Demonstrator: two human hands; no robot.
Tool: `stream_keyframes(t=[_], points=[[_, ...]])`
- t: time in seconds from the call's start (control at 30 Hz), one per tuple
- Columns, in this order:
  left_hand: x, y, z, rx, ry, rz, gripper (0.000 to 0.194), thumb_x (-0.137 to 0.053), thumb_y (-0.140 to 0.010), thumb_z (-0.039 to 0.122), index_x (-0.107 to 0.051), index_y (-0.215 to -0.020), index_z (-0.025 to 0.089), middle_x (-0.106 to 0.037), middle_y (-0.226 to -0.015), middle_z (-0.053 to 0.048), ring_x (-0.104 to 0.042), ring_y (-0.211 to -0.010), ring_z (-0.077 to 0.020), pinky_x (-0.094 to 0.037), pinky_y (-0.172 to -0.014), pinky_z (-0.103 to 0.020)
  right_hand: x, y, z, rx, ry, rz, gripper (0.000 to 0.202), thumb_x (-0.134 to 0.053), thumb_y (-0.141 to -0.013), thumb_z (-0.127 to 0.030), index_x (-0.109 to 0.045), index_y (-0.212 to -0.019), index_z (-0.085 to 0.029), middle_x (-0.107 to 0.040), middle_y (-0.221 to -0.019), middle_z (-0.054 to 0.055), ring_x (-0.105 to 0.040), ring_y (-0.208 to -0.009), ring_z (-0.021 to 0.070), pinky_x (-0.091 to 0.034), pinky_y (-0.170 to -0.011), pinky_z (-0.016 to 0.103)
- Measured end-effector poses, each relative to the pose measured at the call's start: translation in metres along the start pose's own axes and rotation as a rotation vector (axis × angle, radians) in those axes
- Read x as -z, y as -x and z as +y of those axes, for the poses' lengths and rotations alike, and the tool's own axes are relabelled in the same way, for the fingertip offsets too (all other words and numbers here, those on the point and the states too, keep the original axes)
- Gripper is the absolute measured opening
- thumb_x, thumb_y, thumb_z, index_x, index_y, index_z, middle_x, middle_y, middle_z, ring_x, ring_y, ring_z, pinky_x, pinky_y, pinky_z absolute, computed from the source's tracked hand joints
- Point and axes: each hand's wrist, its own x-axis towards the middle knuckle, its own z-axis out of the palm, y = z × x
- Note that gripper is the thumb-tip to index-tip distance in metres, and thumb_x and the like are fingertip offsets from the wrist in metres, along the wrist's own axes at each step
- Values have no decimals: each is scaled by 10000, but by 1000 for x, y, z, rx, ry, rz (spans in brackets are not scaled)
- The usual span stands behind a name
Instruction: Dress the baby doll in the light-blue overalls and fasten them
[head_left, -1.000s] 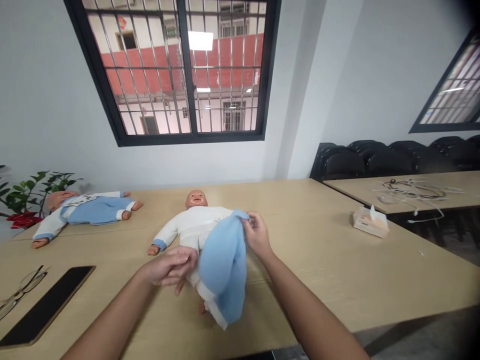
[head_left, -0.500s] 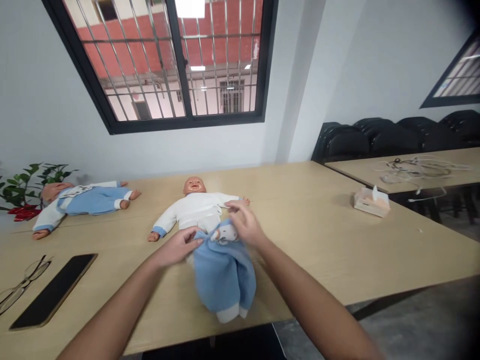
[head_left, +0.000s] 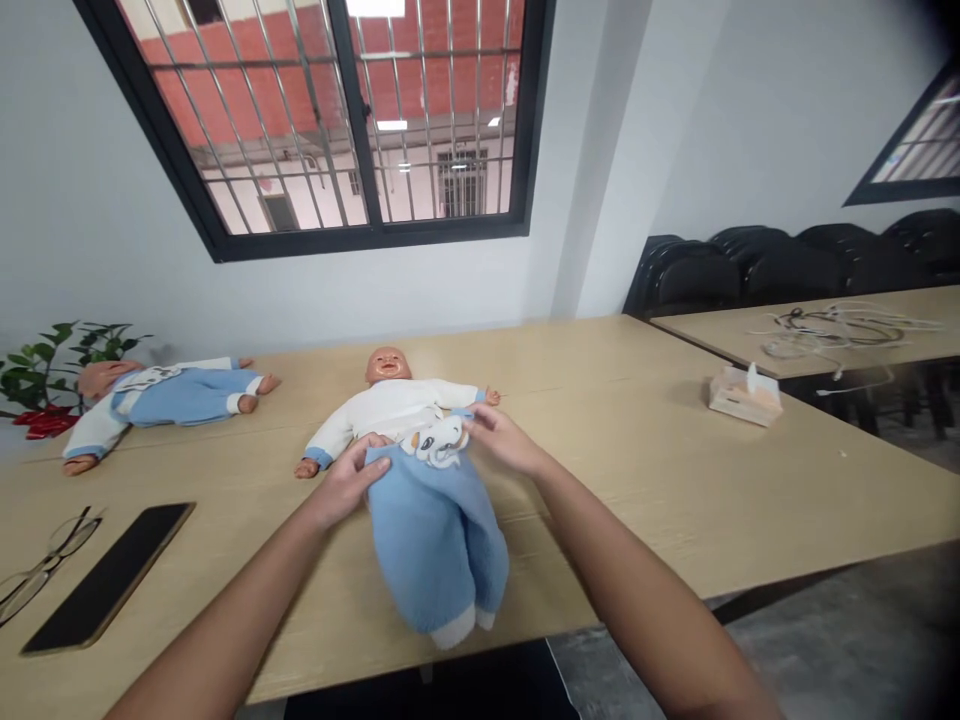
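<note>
A baby doll (head_left: pixel 388 366) in a white top with blue cuffs lies face up on the table, its arms spread. Light blue pants (head_left: pixel 435 530) with white cuffs and an animal face on the front cover its lower body; no feet show. My left hand (head_left: pixel 358 478) pinches the left edge of the waistband. At the upper right corner of the pants, beside the animal face, my right hand (head_left: pixel 495 435) grips the fabric between thumb and fingers.
Another dressed doll (head_left: pixel 180 395) lies at the left by a plant (head_left: pixel 45 370). Glasses (head_left: pixel 49 565) and a black phone-like slab (head_left: pixel 112 575) are at the near left. A tissue box (head_left: pixel 745 395) stands at the right; cables (head_left: pixel 832 330) lie on a farther table.
The waistband has been spread wider and raised toward the doll's chest, and the animal face now shows more fully. My left hand has shifted slightly left and up.
</note>
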Motion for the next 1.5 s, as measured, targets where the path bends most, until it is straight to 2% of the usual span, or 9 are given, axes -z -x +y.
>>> stream_keyframes(t=[0.1, 0.23, 0.5, 0.7, 0.97, 1.07, 1.17, 1.33, 1.5], points=[[-2, 2, 3, 4, 5, -46, 450, -701, -852, 604, -525, -976, 209, -600, -905, -3, -570, -768, -150, -469, -670, -239, -3, -2, -4, 60, -196, 197, 386, -656, -895, -610, -592, -922, -230, -716, -1013, 49, -651, -968, 215, -530, -898, 367], [-5, 3, 15, -80, -297, -161, 366, -697, -879, 534, -635, -1033, 208, -646, -978, -43, -598, -913, -207, -502, -849, -318, -9, -1, -3, 28, -241, 251, 373, -621, -911, -605, -523, -895, -246, -594, -727, -26, -558, -644, 156, -502, -657, 291], [-1, 10, 26, -263, -145, -108, 675, -511, -863, 812, -711, -1011, 184, -679, -1163, -160, -554, -1272, -375, -415, -1107, -507, -10, -1, -6, 151, 56, 538, 262, -513, -989, -502, -535, -970, -242, -632, -991, 53, -596, -961, 214, -493, -928, 359], [-8, 12, 27, -343, -601, -367, 430, -494, -986, 566, -658, -802, 214, -623, -789, -60, -579, -819, -239, -483, -869, -376, -27, 5, -20, 84, -393, 389, 355, -470, -985, -632, -384, -1018, -289, -717, -1111, 61, -706, -876, 231, -591, -775, 393], [-4, -1, 16, -152, -583, 97, 366, -508, -999, 453, -672, -1216, 210, -612, -1365, -122, -626, -1090, -256, -482, -1008, -410, -23, 14, -44, 173, -640, 316, 300, -586, -933, -525, -414, -964, -281, -708, -1217, 91, -681, -1193, 314, -511, -1018, 550], [-10, -2, 14, -8, -536, 39, 648, -641, -924, 479, -492, -1486, 194, -686, -1232, -114, -661, -1009, -254, -518, -948, -401, -28, 20, -49, 148, -658, 157, 266, -593, -924, -500, -461, -929, -268, -740, -1075, 94, -617, -1289, 336, -464, -1061, 570], [-14, -2, 16, -55, -529, -69, 479, -656, -916, 459, -643, -1324, 209, -701, -1213, -96, -636, -1103, -281, -481, -1015, -420, -31, 23, -50, 92, -639, -29, 346, -612, -909, -575, -494, -912, -250, -720, -1147, 125, -572, -1330, 346, -452, -1069, 564], [-7, -2, 24, -213, -440, 248, 277, -551, -981, 413, -708, -1065, 202, -690, -1115, -87, -613, -1096, -263, -468, -1008, -403, -24, 23, -40, 82, -363, -237, 586, -571, -937, -677, -510, -1356, -272, -410, -1573, 125, -474, -1380, 276, -478, -1033, 440], [4, -3, 23, -268, -298, 396, 260, -551, -979, 387, -742, -1042, 222, -666, -1250, -79, -586, -1224, -260, -428, -1077, -391, -18, 20, -27, -32, 276, -297, 576, -735, -886, -448, -561, -1394, -239, -662, -1134, 70, -557, -771, 148, -462, -718, 299]])
